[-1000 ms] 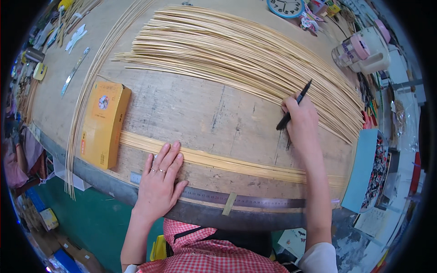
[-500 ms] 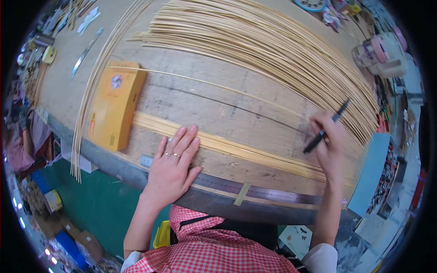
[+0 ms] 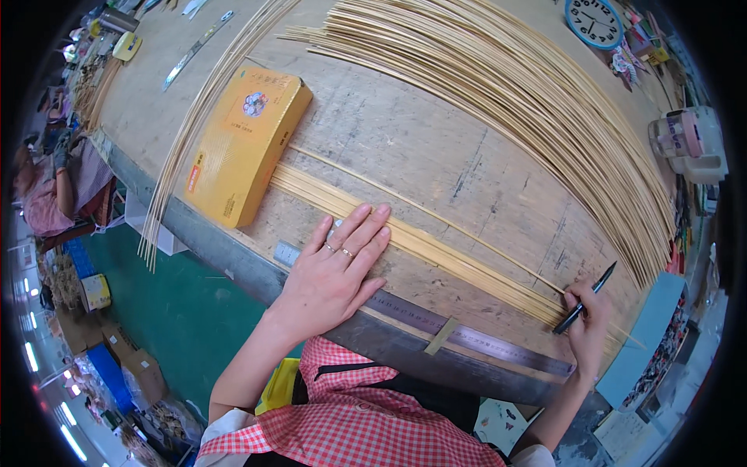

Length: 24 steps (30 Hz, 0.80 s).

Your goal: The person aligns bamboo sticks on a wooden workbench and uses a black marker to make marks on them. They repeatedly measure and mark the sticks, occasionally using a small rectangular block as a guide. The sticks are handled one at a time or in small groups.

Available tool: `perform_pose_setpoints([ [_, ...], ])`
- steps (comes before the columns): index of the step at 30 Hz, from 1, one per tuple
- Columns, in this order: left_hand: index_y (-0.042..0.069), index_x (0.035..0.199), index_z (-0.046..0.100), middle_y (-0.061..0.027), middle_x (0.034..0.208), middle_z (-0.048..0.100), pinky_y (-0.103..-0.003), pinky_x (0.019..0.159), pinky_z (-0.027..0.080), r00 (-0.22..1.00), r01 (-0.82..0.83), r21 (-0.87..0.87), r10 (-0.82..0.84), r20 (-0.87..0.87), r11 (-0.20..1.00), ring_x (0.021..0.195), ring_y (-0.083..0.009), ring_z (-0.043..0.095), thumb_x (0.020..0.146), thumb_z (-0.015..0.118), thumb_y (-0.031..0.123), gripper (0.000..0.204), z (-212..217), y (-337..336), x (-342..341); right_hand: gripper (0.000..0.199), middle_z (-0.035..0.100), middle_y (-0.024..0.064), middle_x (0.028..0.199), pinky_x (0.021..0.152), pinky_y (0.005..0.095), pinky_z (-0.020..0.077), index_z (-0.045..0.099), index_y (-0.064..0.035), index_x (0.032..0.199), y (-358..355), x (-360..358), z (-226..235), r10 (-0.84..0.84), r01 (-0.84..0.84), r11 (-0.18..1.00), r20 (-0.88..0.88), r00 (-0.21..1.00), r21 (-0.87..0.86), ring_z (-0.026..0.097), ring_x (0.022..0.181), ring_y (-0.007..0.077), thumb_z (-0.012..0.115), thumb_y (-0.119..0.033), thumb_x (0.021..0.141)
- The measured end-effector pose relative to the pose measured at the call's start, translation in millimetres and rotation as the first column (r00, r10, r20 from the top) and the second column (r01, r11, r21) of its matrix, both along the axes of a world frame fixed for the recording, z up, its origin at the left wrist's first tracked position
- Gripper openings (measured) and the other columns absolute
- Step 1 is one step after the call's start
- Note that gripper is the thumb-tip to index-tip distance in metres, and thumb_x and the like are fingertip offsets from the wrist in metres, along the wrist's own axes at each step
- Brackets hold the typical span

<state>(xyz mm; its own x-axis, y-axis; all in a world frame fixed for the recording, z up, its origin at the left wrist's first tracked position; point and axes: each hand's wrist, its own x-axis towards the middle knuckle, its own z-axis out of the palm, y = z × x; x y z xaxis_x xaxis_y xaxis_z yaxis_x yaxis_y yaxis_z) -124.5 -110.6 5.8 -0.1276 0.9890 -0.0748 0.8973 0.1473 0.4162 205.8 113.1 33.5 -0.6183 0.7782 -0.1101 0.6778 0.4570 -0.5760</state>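
Fingers of the left hand lie spread and flat on a narrow band of bamboo strips, pinning it to the tabletop; the right hand has its fingers pinched round a black pen, tip down at the band's far right end. This looks like the marking step — strips held level above the steel ruler along the near edge. The next stroke likely calls for steady pressure so no strip slips. A single loose strip lies just beyond the band. Further out sit a yellow box, touching the band's left end, a large fan of strips, and a clock — none crowding the pen.
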Motion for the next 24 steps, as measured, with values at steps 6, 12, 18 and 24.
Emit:
perform_pose_setpoints([
  [6, 0.006, 0.15, 0.043, -0.0125, 0.164, 0.035, -0.059, 0.12, 0.028, 0.999, -0.008, 0.003, 0.008, 0.04, 1.0, 0.152, -0.0342, 0.031, 0.087, 0.073, 0.025, 0.073, -4.4, -2.6, -0.8, 0.007, 0.053, 0.0138, 0.075, 0.068, 0.0366, 0.0409, 0.059, 0.0021, 0.087, 0.1, 5.7, 2.9, 0.022, -0.023, 1.0, 0.04, 0.999, 0.016, 0.055, 0.072, 0.0297, 0.065, -0.001, 0.087],
  [12, 0.005, 0.149, 0.044, -0.0129, 0.164, 0.034, -0.058, 0.119, 0.03, 1.0, -0.006, -0.012, 0.006, 0.029, 1.0, 0.152, -0.0338, 0.032, 0.087, 0.073, 0.025, 0.072, -1.0, -1.4, -1.4, 0.007, 0.057, 0.0144, 0.081, 0.071, 0.0373, 0.0432, 0.061, 0.0014, 0.089, -3.4, -2.1, 3.0, 0.025, -0.025, 1.0, 0.055, 0.998, -0.009, 0.058, 0.077, 0.0318, 0.066, -0.001, 0.085],
  [18, 0.004, 0.148, 0.045, -0.0129, 0.164, 0.034, -0.058, 0.117, 0.033, 1.0, -0.002, -0.015, 0.002, -0.015, 1.0, 0.151, -0.0329, 0.033, 0.087, 0.073, 0.025, 0.07, -0.7, -0.7, -0.1, 0.024, 0.064, 0.0171, 0.108, 0.085, 0.0427, 0.0495, 0.064, -0.0026, 0.102, -14.3, -6.0, 0.6, 0.103, -0.101, 0.979, 0.001, 0.995, 0.175, 0.063, 0.096, 0.0362, 0.069, 0.006, 0.08],
  [24, 0.009, 0.151, 0.041, -0.0132, 0.164, 0.034, -0.057, 0.122, 0.024, 1.0, -0.025, -0.025, 0.025, 0.005, 0.999, 0.152, -0.0352, 0.031, 0.084, 0.074, 0.019, 0.075, -3.9, -0.4, 2.8, 0.038, 0.063, 0.018, 0.134, 0.105, 0.0489, 0.0491, 0.067, -0.0067, 0.117, -74.4, -55.6, -16.2, 0.255, -0.239, 0.956, -0.078, 0.964, 0.169, 0.059, 0.127, 0.0395, 0.069, 0.003, 0.08],
])
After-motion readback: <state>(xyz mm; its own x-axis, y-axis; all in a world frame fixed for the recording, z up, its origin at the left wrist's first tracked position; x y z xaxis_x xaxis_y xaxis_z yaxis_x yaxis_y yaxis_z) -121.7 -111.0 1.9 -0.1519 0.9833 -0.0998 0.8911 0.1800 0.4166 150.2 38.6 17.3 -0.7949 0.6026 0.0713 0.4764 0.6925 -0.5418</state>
